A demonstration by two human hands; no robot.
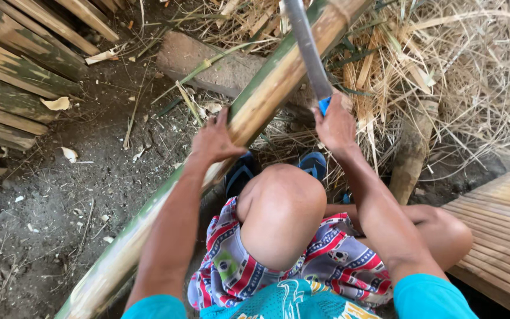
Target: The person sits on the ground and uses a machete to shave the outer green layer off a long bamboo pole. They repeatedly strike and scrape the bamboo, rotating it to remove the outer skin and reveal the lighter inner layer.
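Bamboo pole (255,106), green-skinned with a pale shaved face, is laid diagonally from 7 o'clock to 1 o'clock across the frame, low end on the dirt floor (60,195), upper part propped over a grey block (208,65) at 12 o'clock, presumably so the worked face is kept raised and steady. Left hand (215,140) is pressed onto the pole near centre, fingers curled over its upper edge, thumb spread: pole is pinned against rolling. Right hand (334,127) is closed tight around a blue handle (324,104); a long grey blade (305,41) runs up from it toward 12 o'clock, lying across the pole's pale face, apparently touching it, at a shallow angle that suits shaving or splitting along the grain. 1 bent knee (281,212) is raised between the 2 arms, just beside the pole, so the body is braced close to the work. Blue sandals (314,164) are partly seen behind the knee. Dry straw and bamboo strips (444,65) are heaped at 2 o'clock. Weathered bamboo slats (13,77) are stacked at 10 o'clock, clear of the blade. A slatted bamboo panel (503,218) is seen at 4 o'clock, just beside the person's leg.
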